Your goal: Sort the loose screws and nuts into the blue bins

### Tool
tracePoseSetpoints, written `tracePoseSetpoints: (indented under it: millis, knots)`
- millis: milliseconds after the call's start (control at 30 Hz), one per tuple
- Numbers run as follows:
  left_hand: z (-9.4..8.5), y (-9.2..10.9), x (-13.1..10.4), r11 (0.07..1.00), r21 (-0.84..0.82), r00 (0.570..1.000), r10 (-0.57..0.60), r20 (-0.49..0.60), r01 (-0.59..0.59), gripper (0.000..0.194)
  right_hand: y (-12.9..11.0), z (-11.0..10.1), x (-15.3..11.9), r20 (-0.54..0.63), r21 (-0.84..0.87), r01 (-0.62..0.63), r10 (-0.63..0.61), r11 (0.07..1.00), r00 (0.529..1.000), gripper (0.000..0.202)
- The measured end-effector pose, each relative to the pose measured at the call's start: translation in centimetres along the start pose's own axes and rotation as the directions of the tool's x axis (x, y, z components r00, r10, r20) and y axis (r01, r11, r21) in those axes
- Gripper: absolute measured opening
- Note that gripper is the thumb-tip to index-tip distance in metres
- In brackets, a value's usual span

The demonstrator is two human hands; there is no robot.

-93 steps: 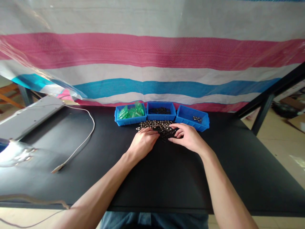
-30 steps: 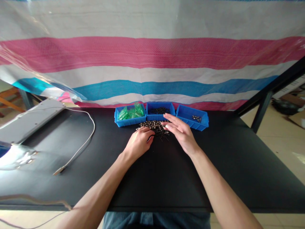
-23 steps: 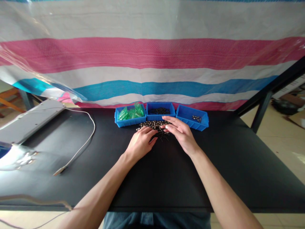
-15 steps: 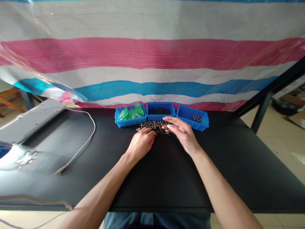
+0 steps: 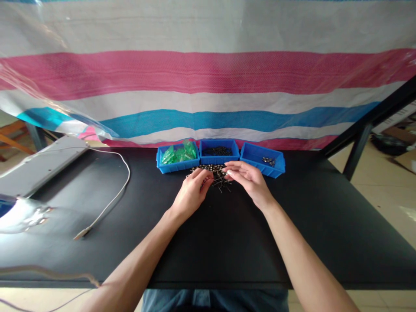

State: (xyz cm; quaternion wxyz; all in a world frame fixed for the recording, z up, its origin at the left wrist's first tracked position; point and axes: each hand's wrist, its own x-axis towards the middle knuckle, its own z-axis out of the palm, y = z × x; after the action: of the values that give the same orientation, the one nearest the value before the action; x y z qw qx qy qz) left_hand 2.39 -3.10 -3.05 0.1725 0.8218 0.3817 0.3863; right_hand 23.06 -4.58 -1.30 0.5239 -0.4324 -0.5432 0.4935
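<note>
1. Left hand [image 5: 191, 190], yours: palm down at the near left edge of the pile, knuckles up, fingers bent forward and drawn in close to the thumb. Grip narrow; whether a piece is pinched there cannot be told.
2. Left forearm [image 5: 139, 255]: slants in from your lower left, wrist nearly straight.
3. Right hand [image 5: 251, 182], yours: turned on its side, thumb nearest you, fingers reaching left over the pile's right end. Thumb and fingers stand slightly parted, loosely curved.
4. Right forearm [image 5: 302, 251]: slants in from your lower right.
5. Pile of small metal pieces [image 5: 215, 169]: on the desk [image 5: 214, 247], between and beyond your hands, just in front of the bins; dark, thin pieces lie loose on its near side.
6. Left blue bin [image 5: 180, 165]: green translucent pieces [image 5: 180, 152].
7. Middle blue bin [image 5: 217, 160]: dark small pieces [image 5: 218, 151].
8. Right blue bin [image 5: 255, 151], angled: a few shiny pieces [image 5: 269, 161], toward its right end.
9. White cable [image 5: 113, 197]: curved across the desk, well left of your hands.
</note>
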Motion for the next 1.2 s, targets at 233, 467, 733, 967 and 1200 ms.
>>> tracePoseSetpoints:
  millis: [233, 467, 733, 967, 1200]
  knots:
    - [-0.1, 0.6, 0.2, 0.946, -0.305, 0.988, -0.137, -0.077, 0.108, 0.011, 0.1, -0.1, -0.2, 0.139, -0.176, -0.016, 0.041, 0.984, 0.989, 0.03]
    - [-0.3, 0.5, 0.2, 0.936, -0.338, 0.984, -0.143, -0.105, 0.1, 0.026, 0.6, 0.0, -0.2, 0.178, -0.167, 0.0, 0.03, 0.986, 0.984, 0.025]
    - [-0.1, 0.3, -0.3, 0.945, -0.315, 0.996, -0.094, 0.001, 0.089, 0.028, 0.6, 0.1, -0.2, 0.19, -0.127, -0.062, 0.086, 0.99, 0.978, 0.028]
    - [-1.3, -0.2, 0.0, 0.997, 0.063, 0.99, 0.03, 0.136, -0.039, 0.023, 0.0, -0.1, 0.0, 0.043, -0.046, -0.079, 0.081, 0.996, 0.996, 0.032]
    - [-0.3, -0.9, -0.2, 0.966, 0.208, 0.958, 0.092, 0.272, -0.152, 0.014, 0.2, 0.5, 0.1, -0.101, 0.104, 0.056, -0.045, 0.993, 0.994, 0.069]
